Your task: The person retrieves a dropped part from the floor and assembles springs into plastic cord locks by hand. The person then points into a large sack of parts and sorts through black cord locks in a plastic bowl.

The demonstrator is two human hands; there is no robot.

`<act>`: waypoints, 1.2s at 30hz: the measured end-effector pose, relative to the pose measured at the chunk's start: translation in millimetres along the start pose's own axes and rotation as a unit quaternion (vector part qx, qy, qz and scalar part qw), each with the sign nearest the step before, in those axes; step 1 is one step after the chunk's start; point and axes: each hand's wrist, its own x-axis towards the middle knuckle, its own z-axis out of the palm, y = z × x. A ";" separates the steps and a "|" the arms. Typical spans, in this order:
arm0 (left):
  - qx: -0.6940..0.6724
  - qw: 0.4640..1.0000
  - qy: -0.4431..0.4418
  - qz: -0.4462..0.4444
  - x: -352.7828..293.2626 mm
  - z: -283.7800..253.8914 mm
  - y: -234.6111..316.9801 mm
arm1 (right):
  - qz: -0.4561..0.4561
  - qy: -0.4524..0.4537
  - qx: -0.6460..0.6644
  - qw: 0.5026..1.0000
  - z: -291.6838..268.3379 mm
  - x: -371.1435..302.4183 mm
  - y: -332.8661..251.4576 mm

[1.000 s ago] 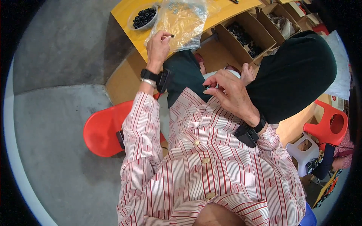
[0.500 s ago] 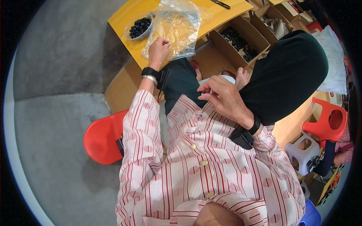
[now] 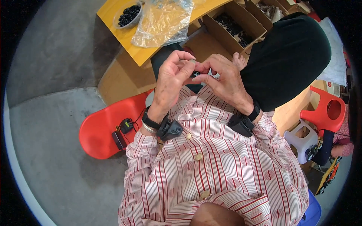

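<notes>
Both my hands meet over my lap. My right hand (image 3: pixel 228 83) pinches a small black ring-like part (image 3: pixel 196 74) with a pale round centre between thumb and forefinger. Right beside that part, my left hand (image 3: pixel 169 81) is closed in a pinch, its fingertips at the part's edge. What the left fingers hold, if anything, is too small and covered to make out. Farther off, similar black round pieces (image 3: pixel 129 15) fill a clear plastic bowl (image 3: pixel 132 25) on the yellow table (image 3: pixel 141 55). A clear plastic bag (image 3: pixel 162 26) lies next to the bowl.
Cardboard boxes (image 3: pixel 252 20) below the table hold several small black parts (image 3: pixel 228 24). A red seat (image 3: pixel 96 135) with small black devices (image 3: pixel 126 125) is at my left. Right of my leg stand a red stool (image 3: pixel 318 113) and a white stool (image 3: pixel 298 141), near another person's pink sleeve (image 3: pixel 343 137).
My left hand has come back from the plastic bag to meet my right hand over my lap. My right hand still pinches the black part and has moved slightly up.
</notes>
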 end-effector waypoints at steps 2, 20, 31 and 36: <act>-0.001 1.000 -0.007 -0.014 -2.6 4.6 -0.4 | -0.011 0.011 -0.008 1.000 1.2 -0.9 1.2; -0.147 0.982 -0.065 -0.097 -11.3 -12.4 -12.9 | -0.042 0.043 0.082 0.995 1.9 0.2 5.4; -0.112 0.989 -0.067 -0.074 -9.2 -13.1 -8.8 | 0.133 -0.036 0.387 0.912 0.4 -1.7 7.6; -0.106 0.992 -0.060 -0.045 -15.3 -17.5 -10.3 | 0.104 -0.063 0.416 0.901 -1.5 -0.3 6.6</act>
